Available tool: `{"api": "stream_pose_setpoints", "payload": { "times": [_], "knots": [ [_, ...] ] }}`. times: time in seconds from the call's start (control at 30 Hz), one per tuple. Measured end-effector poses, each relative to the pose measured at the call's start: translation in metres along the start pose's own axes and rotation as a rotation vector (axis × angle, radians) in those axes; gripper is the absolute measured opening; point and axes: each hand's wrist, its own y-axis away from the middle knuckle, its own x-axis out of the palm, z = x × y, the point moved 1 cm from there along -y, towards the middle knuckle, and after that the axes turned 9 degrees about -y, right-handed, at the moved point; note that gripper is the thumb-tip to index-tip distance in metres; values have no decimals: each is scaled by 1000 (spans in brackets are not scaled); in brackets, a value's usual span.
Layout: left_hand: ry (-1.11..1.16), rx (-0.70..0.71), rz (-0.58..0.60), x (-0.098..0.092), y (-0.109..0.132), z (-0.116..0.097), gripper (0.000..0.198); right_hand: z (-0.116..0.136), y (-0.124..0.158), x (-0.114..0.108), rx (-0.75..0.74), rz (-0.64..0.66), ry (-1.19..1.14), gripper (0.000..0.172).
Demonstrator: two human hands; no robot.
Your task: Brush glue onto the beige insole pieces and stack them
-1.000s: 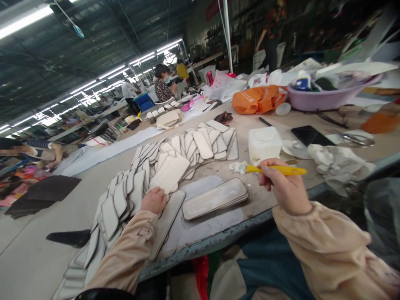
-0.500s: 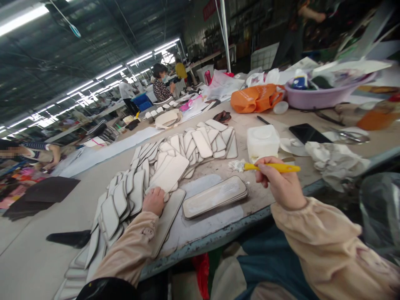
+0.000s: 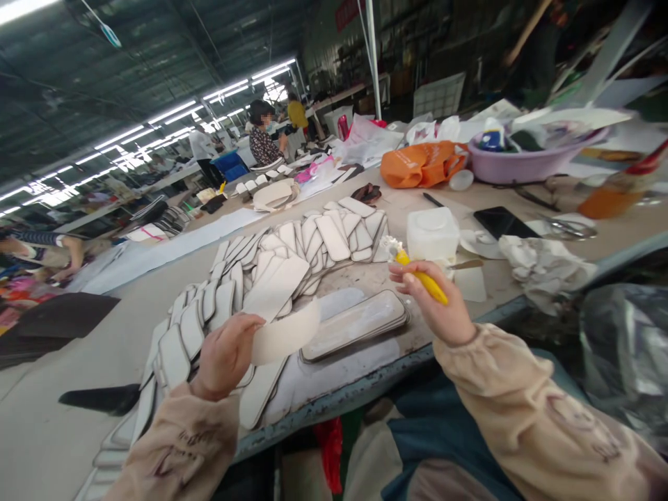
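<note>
My left hand (image 3: 225,353) pinches one end of a thin cream oblong panel (image 3: 288,335), lifted above the table and slightly curved. Just to its right lies a neat stack of rounded oblong panels (image 3: 353,330), whose top carries wet white smears. In my right hand (image 3: 443,300) is a yellow-handled brush (image 3: 428,284); white paste coats its bristles, which point up and away to the left. Beyond the brush stands a translucent white square tub (image 3: 433,234). A large heap of similar dark-edged panels (image 3: 279,252) spreads behind and left of my left hand.
Right of the tub lie a dark phone (image 3: 505,223) and crumpled paper (image 3: 540,264). An orange bag (image 3: 422,165) and a purple basin (image 3: 532,158) sit farther back. A black tapered object (image 3: 100,399) lies at left. The table edge (image 3: 365,393) runs close in front; co-workers are beyond.
My left hand has lifted a panel from the heap and turned it toward the stack. My right hand has moved slightly left, tilting the brush so its bristles point upward.
</note>
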Motion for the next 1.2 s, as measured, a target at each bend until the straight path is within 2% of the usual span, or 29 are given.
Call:
{"api": "stream_pose_setpoints", "payload": {
  "times": [0.13,0.2,0.27,0.4,0.5,0.6,0.67,0.73,0.87,0.97,1.1,1.2],
  "knots": [
    [175,-94,-111,-13,-2,-28,16,-12,8,12,13,208,3,28],
    [212,-149,-167,-11,-4,-32,15,-15,12,18,47,276,-46,30],
    [220,-217,-184,-5,-8,-32,14,-16,15,24,102,290,-91,32],
    [275,-440,-76,23,-15,-28,20,-13,14,26,185,217,-102,42],
    [435,-626,52,51,-11,-27,24,-10,8,17,51,153,40,41],
    [670,-802,164,77,2,-30,32,-13,-1,7,-126,114,308,33],
    [759,-848,221,92,12,-31,37,-19,-7,3,-163,108,458,30],
    [708,-805,245,102,18,-33,34,-27,-11,3,-157,120,564,27],
    [393,-575,222,113,23,-34,18,-40,-13,8,-132,167,717,23],
    [220,-429,270,120,24,-35,17,-46,-13,11,-115,197,786,21],
    [120,-374,312,128,28,-37,20,-49,-13,11,-96,214,824,19],
    [133,-371,275,131,32,-37,21,-53,-13,10,-89,230,833,18]
  ]
}}
